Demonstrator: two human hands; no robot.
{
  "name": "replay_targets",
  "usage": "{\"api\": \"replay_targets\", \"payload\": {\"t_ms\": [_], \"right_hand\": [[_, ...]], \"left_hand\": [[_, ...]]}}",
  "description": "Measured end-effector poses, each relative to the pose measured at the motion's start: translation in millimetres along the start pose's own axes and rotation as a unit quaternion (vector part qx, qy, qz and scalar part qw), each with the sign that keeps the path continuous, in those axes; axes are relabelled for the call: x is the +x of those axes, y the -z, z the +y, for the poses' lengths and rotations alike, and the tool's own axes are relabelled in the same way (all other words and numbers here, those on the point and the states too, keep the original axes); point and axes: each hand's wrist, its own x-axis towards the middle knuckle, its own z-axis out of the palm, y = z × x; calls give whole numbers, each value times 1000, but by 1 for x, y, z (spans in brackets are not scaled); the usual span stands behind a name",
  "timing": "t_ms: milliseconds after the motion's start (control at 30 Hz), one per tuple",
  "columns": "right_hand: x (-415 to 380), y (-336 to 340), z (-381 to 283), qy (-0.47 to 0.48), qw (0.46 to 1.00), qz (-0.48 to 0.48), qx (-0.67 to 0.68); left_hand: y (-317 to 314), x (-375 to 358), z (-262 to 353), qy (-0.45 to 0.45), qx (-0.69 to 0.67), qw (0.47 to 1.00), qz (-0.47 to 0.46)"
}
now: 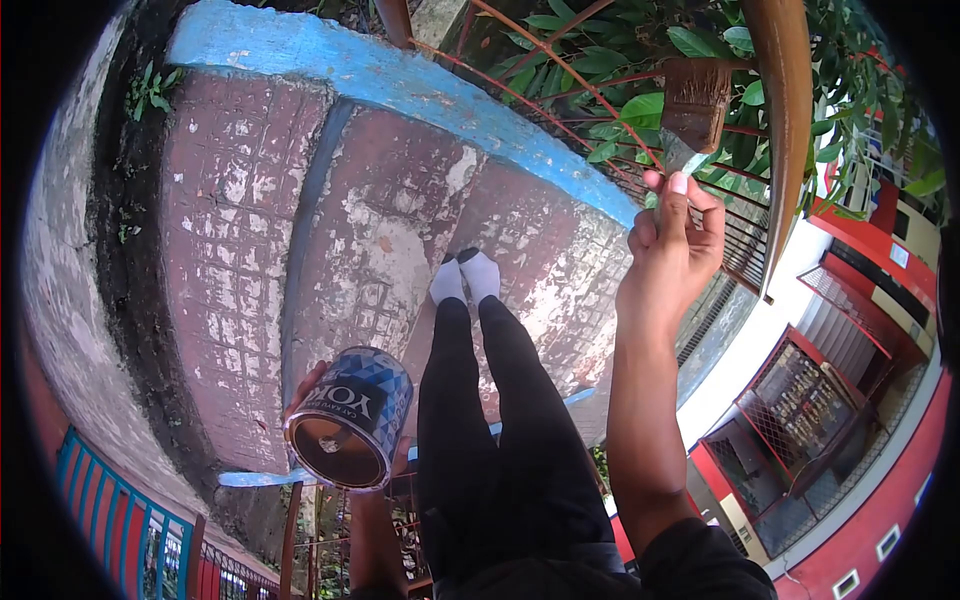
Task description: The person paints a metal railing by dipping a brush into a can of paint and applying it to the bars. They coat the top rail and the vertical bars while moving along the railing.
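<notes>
My left hand [304,386] is wrapped round a paint can [374,385] with a blue and white triangle pattern and a dark label. The can tilts toward me, showing brown paint inside; most of that hand is hidden behind it. Raised at the upper right, my right hand [675,225] pinches a paintbrush [690,115] by its handle, fingers closed. Its wide bristles are coated brown and point away from me. In this view they overlap a thin bar of the metal railing [545,48], close beside a thick brown rail [782,120].
My feet in light socks [481,276] stand on worn reddish steps [385,240] with a blue painted edge [400,75]. Green leaves [643,108] crowd the railing. A rough wall [75,260] runs along the left, with a teal gate [125,510] below. A red building [860,245] stands at right.
</notes>
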Motion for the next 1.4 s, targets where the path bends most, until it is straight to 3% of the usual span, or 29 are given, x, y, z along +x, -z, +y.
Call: {"api": "replay_targets", "payload": {"t_ms": [300,500,767,967,1200,1400], "right_hand": [[-3,-3,19,67,995,65,-23],[11,-33,32,30,997,63,-16],[-29,-65,36,-25,998,39,37],[-17,-58,52,-31,999,-17,10],[38,-9,71,75,995,-29,-65],[10,1,65,29,999,4,-40]], "left_hand": [[2,-5,-9,-6,-8,1000,-11],[0,-6,-13,-11,-8,1000,7],[-2,-6,-10,-1,-17,1000,6],[-5,-2,-8,-7,-9,1000,2],[0,-4,-16,-27,20,999,-19],[-1,-7,-18,-10,16,1000,-1]]}}
